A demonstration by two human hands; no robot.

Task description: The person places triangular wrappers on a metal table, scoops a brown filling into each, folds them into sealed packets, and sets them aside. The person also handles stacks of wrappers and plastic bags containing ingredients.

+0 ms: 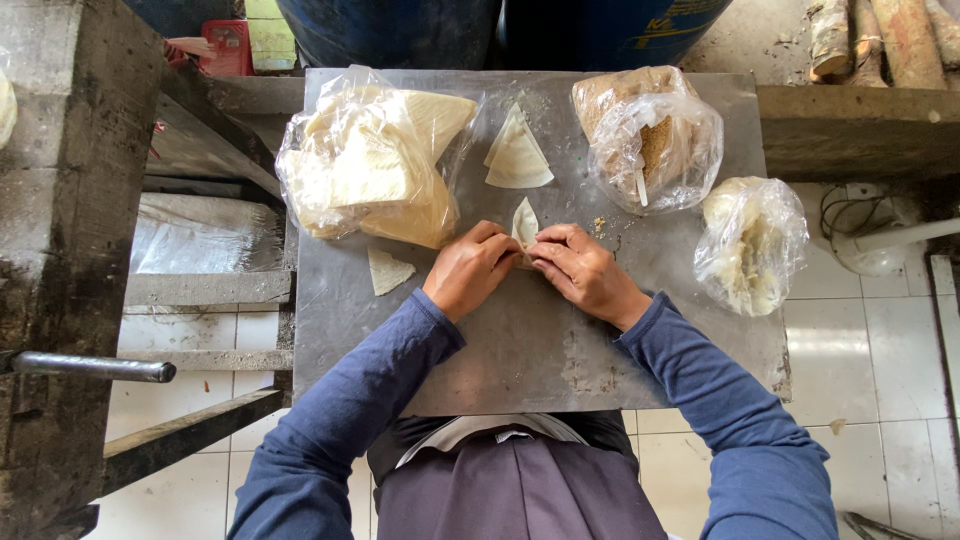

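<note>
My left hand (468,268) and my right hand (583,270) meet at the middle of a grey metal table (520,340). Together they pinch a small pale pastry sheet (524,222), folded so that its pointed tip stands up between my fingers. A loose folded piece of pastry (386,270) lies just left of my left hand. A short stack of triangular pastry sheets (518,155) rests on the table beyond my hands.
A clear plastic bag of pastry sheets (370,165) sits at the back left. A bag of brown crumbly filling (650,135) sits at the back right, and a bag of pale pieces (750,240) at the right edge. Blue barrels (500,30) stand behind the table.
</note>
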